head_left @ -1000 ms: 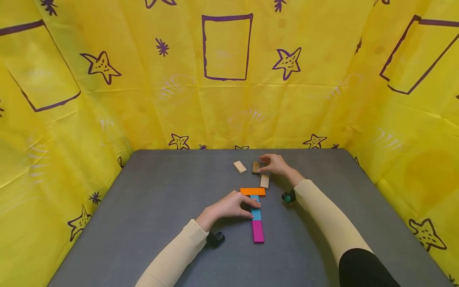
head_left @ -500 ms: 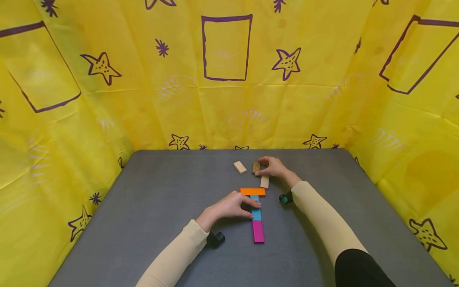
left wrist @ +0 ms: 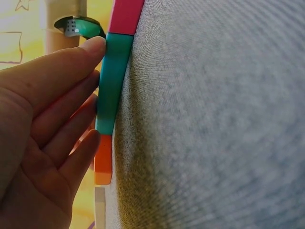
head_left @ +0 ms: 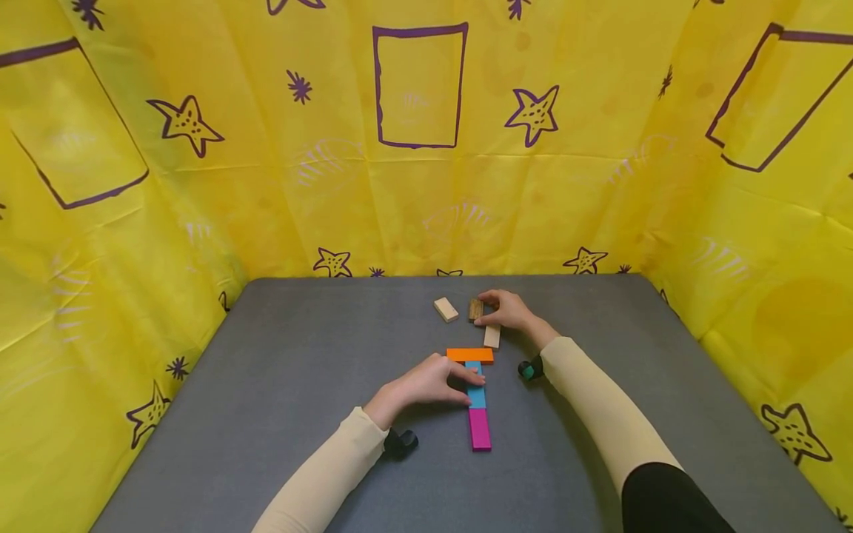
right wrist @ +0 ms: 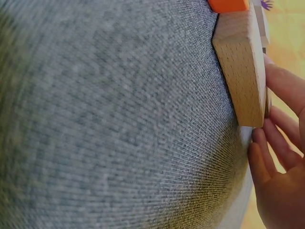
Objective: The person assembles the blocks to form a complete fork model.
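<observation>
Near the far side, the right hand (head_left: 508,309) has its thumb and fingertips at opposite ends of a dark brown wooden block (head_left: 474,309), which lies flat. The left hand (head_left: 429,381) rests thumb and fairly straight fingers on a blue block (head_left: 477,398). An orange block (head_left: 469,356) lies crosswise at the blue block's far end, and a magenta block (head_left: 480,430) continues the line at its near end. A pale wooden block (right wrist: 243,71) sits beyond the orange one, just under the right hand's thumb side.
Another pale wooden block (head_left: 446,309) lies at an angle left of the dark one. All the blocks lie on a grey table (head_left: 320,348). A yellow patterned curtain (head_left: 280,200) encloses its back and sides.
The right hand has shifted slightly left and nearer, bringing its thumb and fingers onto the dark brown wooden block's ends. The left hand and the blocks have stayed in place.
</observation>
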Demonstrator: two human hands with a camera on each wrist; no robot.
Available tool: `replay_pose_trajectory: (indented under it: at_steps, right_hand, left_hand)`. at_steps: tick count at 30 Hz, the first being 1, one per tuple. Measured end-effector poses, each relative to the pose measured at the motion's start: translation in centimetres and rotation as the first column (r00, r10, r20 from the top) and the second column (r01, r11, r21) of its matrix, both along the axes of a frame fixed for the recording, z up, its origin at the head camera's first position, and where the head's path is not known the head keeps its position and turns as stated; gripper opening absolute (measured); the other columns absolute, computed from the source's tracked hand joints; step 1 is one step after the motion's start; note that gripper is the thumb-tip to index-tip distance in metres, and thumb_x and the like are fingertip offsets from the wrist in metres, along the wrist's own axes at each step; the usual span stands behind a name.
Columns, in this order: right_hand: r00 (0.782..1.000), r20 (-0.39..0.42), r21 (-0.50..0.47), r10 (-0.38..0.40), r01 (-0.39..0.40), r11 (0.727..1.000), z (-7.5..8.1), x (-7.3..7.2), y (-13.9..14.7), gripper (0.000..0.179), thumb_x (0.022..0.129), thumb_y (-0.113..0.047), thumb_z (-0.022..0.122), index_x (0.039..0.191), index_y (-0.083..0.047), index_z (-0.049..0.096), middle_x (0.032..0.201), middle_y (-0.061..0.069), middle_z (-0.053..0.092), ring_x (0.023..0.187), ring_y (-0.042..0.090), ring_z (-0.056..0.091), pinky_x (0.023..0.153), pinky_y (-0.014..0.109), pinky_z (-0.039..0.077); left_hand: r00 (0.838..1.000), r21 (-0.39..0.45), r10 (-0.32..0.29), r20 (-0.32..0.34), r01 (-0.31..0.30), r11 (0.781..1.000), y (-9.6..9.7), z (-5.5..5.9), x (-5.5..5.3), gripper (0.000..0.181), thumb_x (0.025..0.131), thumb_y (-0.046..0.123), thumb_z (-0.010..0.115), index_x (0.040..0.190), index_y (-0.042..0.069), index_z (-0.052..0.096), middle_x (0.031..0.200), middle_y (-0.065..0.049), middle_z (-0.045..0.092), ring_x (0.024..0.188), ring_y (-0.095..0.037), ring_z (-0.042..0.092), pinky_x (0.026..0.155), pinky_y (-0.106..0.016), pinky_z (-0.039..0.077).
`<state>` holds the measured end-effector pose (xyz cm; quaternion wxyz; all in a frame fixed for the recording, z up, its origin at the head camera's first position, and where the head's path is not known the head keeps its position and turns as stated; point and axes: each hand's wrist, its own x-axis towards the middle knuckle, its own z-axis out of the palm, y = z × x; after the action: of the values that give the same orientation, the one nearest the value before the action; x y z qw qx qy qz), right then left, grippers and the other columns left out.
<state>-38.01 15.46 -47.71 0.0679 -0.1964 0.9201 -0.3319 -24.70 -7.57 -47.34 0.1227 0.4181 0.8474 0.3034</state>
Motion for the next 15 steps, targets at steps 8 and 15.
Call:
replay_pose_trajectory:
  at_steps: [8, 15]
  right_hand:
    - [1.000, -0.016, 0.010, -0.022, 0.022, 1.000, -0.16, 0.09, -0.07, 0.063, 0.078, -0.032, 0.078, 0.130, -0.004, 0.056, 0.129, 0.018, 0.057, 0.117, 0.034, 0.054, 0.099, 0.047, 0.043]
    - [0.998, -0.025, 0.001, -0.050, 0.050, 0.999, -0.25, 0.02, -0.14, 0.062, 0.077, -0.033, 0.078, 0.129, -0.005, 0.058, 0.128, 0.018, 0.059, 0.114, 0.032, 0.055, 0.097, 0.046, 0.044]
  left_hand:
    - [1.000, 0.003, -0.008, 0.004, 0.008, 1.000, -0.02, -0.11, -0.04, 0.040, 0.081, 0.032, 0.075, 0.120, 0.026, 0.068, 0.115, 0.018, 0.066, 0.107, 0.006, 0.056, 0.090, -0.015, 0.045]
    - [1.000, 0.003, -0.006, 0.006, 0.006, 1.000, -0.01, 0.02, 0.03, 0.040, 0.081, 0.032, 0.075, 0.120, 0.026, 0.068, 0.115, 0.018, 0.066, 0.107, 0.006, 0.056, 0.088, -0.015, 0.046]
